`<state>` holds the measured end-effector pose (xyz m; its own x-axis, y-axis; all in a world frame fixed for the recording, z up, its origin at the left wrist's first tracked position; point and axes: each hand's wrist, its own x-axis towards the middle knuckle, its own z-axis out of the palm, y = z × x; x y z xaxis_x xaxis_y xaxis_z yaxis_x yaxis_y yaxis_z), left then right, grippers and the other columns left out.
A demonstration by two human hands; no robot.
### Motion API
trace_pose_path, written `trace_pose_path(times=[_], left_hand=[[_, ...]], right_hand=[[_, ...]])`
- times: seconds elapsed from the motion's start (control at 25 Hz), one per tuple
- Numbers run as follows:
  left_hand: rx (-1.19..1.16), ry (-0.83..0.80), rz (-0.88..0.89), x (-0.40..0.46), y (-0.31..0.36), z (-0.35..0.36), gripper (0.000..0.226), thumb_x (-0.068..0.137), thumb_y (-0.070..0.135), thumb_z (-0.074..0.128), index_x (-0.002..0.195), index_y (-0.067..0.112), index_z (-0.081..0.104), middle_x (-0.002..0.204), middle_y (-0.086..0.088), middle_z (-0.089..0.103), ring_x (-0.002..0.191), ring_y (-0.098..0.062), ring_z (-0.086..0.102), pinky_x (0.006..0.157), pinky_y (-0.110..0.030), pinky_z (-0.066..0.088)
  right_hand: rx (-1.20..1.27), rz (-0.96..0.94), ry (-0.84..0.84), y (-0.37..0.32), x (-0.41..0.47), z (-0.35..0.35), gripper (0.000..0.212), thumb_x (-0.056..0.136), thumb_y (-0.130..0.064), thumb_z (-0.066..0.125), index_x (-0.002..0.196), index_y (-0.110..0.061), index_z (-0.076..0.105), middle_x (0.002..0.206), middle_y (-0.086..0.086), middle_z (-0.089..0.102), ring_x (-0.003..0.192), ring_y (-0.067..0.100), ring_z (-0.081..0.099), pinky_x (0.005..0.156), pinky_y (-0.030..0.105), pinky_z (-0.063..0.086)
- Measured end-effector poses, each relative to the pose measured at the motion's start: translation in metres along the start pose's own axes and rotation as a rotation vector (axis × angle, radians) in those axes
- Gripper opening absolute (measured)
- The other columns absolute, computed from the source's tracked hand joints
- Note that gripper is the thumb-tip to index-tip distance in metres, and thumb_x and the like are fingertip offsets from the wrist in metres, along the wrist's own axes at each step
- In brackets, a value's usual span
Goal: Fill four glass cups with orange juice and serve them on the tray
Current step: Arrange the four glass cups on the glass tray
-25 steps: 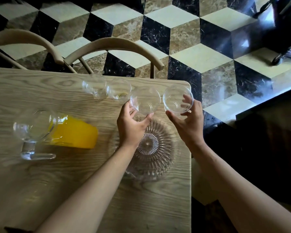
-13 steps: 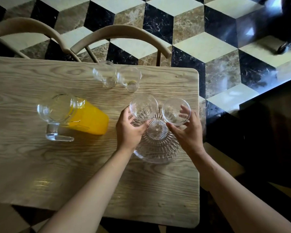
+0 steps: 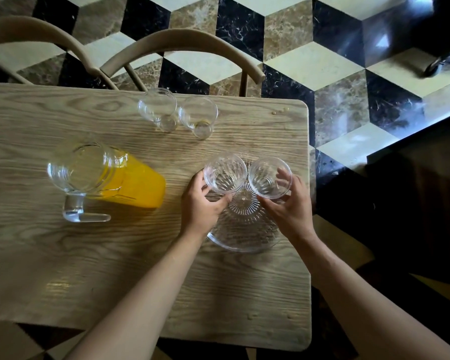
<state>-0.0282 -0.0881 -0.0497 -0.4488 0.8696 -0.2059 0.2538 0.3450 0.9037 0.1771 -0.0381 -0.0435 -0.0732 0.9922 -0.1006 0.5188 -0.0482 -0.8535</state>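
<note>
Near the wooden table's (image 3: 63,255) right edge, over the ribbed round glass tray (image 3: 244,229): left hand (image 3: 202,206) fingers wrap one clear fluted glass cup (image 3: 225,172), right hand (image 3: 291,206) another (image 3: 269,178).

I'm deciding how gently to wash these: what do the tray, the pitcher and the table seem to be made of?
Tray: clear pressed glass by the look, though plastic is possible; radial ribs catch the light and the table shows through. Pitcher: smooth clear glass with a thick solid handle, orange juice visible inside. Table: pale wood or wood-look laminate, matte, with strong grain.
</note>
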Motion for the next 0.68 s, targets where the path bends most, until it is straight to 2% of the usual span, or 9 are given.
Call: trace_pose_path(times=[0.08, 0.2, 0.32, 0.44, 0.52, 0.6, 0.68], left_hand=[[-0.026, -0.011, -0.028, -0.001, 0.0, 0.001, 0.086, 0.073, 0.013, 0.095, 0.146, -0.002, 0.051, 0.14, -0.008, 0.061, 0.129, -0.027, 0.063, 0.112, -0.048, 0.054], [-0.029, -0.032, -0.062, -0.003, -0.001, 0.0, 0.092, 0.074, 0.018, 0.094, 0.151, 0.003, 0.047, 0.15, -0.009, 0.057, 0.134, -0.031, 0.061, 0.11, -0.048, 0.055], [-0.013, -0.047, -0.095, -0.005, -0.003, -0.002, 0.094, 0.076, 0.019, 0.094, 0.155, 0.005, 0.045, 0.153, -0.017, 0.055, 0.134, -0.026, 0.06, 0.108, -0.037, 0.055], [-0.032, -0.035, -0.112, -0.007, -0.006, -0.004, 0.097, 0.075, 0.014, 0.094, 0.156, 0.007, 0.043, 0.154, -0.018, 0.054, 0.134, -0.027, 0.06, 0.111, -0.04, 0.053], [-0.024, -0.018, -0.096, -0.011, -0.002, -0.008, 0.096, 0.075, 0.01, 0.094, 0.156, 0.005, 0.043, 0.154, -0.017, 0.053, 0.134, -0.024, 0.058, 0.113, -0.041, 0.052], [-0.014, -0.011, -0.059, -0.016, -0.001, -0.013, 0.094, 0.075, 0.007, 0.094, 0.154, 0.002, 0.044, 0.152, -0.018, 0.055, 0.135, -0.022, 0.057, 0.115, -0.041, 0.051], [0.004, -0.011, -0.034, -0.023, 0.003, -0.02, 0.092, 0.075, 0.009, 0.094, 0.152, 0.001, 0.046, 0.149, -0.018, 0.058, 0.134, -0.022, 0.058, 0.115, -0.042, 0.051]], right_hand=[[0.006, 0.005, -0.011, 0.001, -0.001, 0.001, 0.084, 0.067, -0.044, 0.087, 0.14, -0.015, 0.057, 0.124, -0.004, 0.056, 0.118, 0.015, 0.063, 0.091, 0.044, 0.061], [0.018, 0.024, -0.018, 0.002, -0.001, 0.001, 0.086, 0.067, -0.049, 0.085, 0.14, -0.017, 0.056, 0.125, -0.005, 0.056, 0.12, 0.014, 0.062, 0.091, 0.043, 0.061], [0.059, 0.063, -0.039, 0.002, -0.002, 0.002, 0.073, 0.07, -0.026, 0.094, 0.133, -0.018, 0.058, 0.124, -0.002, 0.058, 0.114, 0.012, 0.066, 0.088, 0.031, 0.063], [0.064, 0.086, -0.047, 0.004, -0.002, 0.002, 0.074, 0.071, -0.011, 0.094, 0.134, -0.016, 0.057, 0.127, 0.007, 0.058, 0.108, 0.006, 0.068, 0.085, 0.021, 0.061], [0.064, 0.107, -0.041, 0.003, -0.006, -0.001, 0.078, 0.071, -0.011, 0.093, 0.139, -0.009, 0.055, 0.131, 0.01, 0.057, 0.108, -0.002, 0.067, 0.088, 0.024, 0.062], [0.055, 0.127, -0.035, 0.001, -0.012, -0.006, 0.087, 0.072, -0.014, 0.093, 0.147, -0.009, 0.05, 0.135, 0.009, 0.055, 0.116, 0.006, 0.066, 0.091, 0.033, 0.062], [0.025, 0.122, -0.033, -0.006, -0.023, -0.012, 0.095, 0.071, -0.02, 0.094, 0.152, -0.013, 0.045, 0.139, 0.007, 0.054, 0.123, 0.014, 0.062, 0.095, 0.036, 0.06]])
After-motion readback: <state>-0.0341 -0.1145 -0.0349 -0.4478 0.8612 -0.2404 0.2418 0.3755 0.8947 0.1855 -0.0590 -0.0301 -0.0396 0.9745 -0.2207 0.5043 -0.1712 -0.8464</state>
